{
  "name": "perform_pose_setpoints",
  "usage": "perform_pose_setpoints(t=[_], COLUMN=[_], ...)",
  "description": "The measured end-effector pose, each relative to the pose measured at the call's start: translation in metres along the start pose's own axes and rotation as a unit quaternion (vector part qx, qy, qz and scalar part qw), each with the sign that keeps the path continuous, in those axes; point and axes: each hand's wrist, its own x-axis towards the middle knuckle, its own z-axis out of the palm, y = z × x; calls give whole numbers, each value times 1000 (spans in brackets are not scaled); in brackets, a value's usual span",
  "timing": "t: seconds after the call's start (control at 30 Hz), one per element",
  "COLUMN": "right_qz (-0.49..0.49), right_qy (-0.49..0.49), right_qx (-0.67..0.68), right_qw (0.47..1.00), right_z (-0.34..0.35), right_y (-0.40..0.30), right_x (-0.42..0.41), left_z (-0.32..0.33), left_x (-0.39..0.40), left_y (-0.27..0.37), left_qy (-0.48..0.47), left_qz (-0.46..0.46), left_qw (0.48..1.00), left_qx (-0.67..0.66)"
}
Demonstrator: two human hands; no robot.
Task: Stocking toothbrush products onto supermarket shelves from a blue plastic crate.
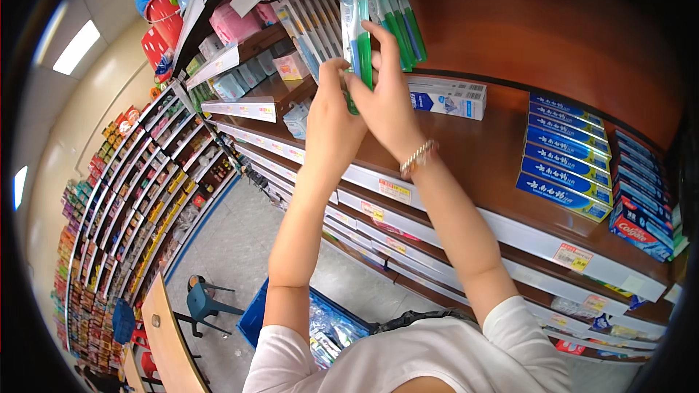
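My left hand (334, 114) and my right hand (390, 101) meet at the lower end of packaged toothbrushes (357, 22) with blue and green handles. The right index finger lies along the front of the clear packaging, with the thumb lower down. Left fingers close around the bottom of the packs. How many packs are in the grip is hidden by the hands. Just behind and to the right, more green-handled toothbrush packs (397, 22) hang from a hook. To the left hangs a row of other packaged toothbrushes (311, 16).
On the brown shelf (464, 144) stand a white toothpaste box (450, 98), blue toothpaste boxes (565, 169) and Colgate boxes (641, 224). Below left, a blue crate (338, 314) holds packaged toothbrushes. A stool (207, 303) and wooden table (164, 333) stand beyond.
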Motion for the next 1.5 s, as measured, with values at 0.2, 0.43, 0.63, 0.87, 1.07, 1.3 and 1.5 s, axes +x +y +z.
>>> perform_pose_setpoints(t=[0.2, 0.43, 0.63, 0.87, 1.07, 1.3, 1.5], right_qz=[-80, -160, -122, -101, -76, -86, -83], right_qy=[-21, -18, -36, -48, -71, -82, -55], right_qx=[-110, -144, -126, -45, -116, -78, -89], right_qw=[990, 976, 984, 993, 988, 990, 991], right_z=[-6, 2, -1, 12, 13, 19, 23], right_y=[-8, -15, -14, -8, -13, -24, -35], right_x=[18, 16, 7, 22, 13, 26, 25], left_z=[-58, -34, -44, -52, -49, -43, -53], left_x=[54, 106, 102, 110, 114, 116, 116], left_y=[-15, -9, 7, 16, 6, 15, 27], left_qy=[-4, 74, 115, 117, 111, 169, 90], left_qz=[82, 83, 158, 217, 265, 258, 156], left_qw=[996, 981, 956, 966, 958, 951, 984], left_qx=[33, -158, -218, -80, -26, 21, 13])
